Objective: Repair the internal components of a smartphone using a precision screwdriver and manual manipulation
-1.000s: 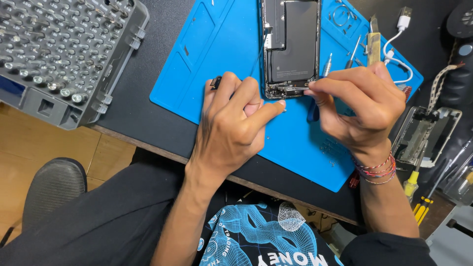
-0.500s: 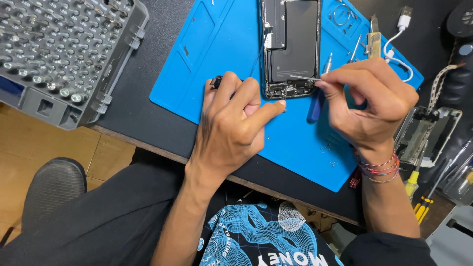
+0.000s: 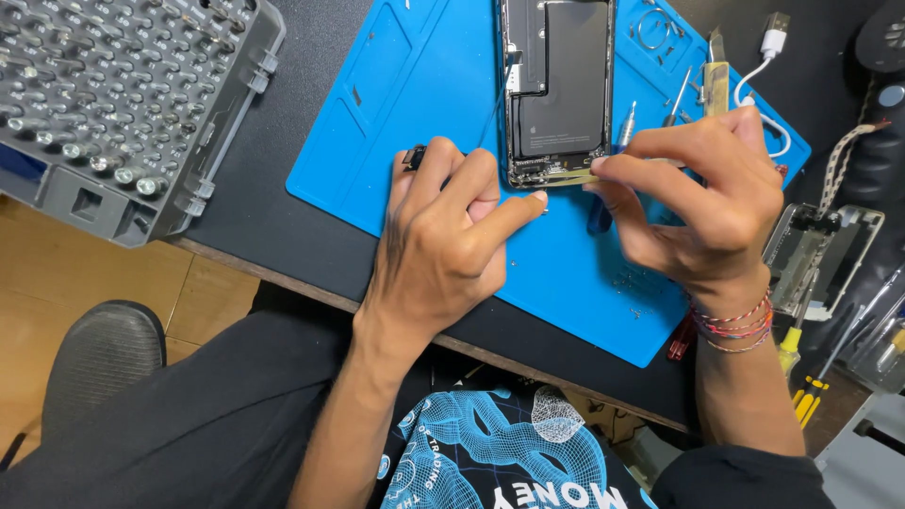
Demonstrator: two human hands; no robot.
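an opened black smartphone [image 3: 558, 90] lies on a blue silicone mat [image 3: 415, 104], far centre. its near edge is touched by the left hand [image 3: 452, 231]. the right hand [image 3: 702, 203] grip is pinched on a thin metal tool [image 3: 566, 177].

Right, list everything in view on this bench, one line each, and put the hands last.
opened phone: one, black inside, upright on the mat's top middle
work mat: one, blue, on the dark desk
bit tray: one, grey, full of metal bits, top left
thin metal tool: one, silver, at the phone's lower edge
small screwdrivers: two or so, silver, on the mat right of the phone
cable plug: one, white, top right
yellow-handled drivers: a few, lower right
chair: one, black, lower left
bracelets: several, red and mixed, on the right wrist
left hand: fingertip at the phone's bottom corner
right hand: pinches the thin metal tool
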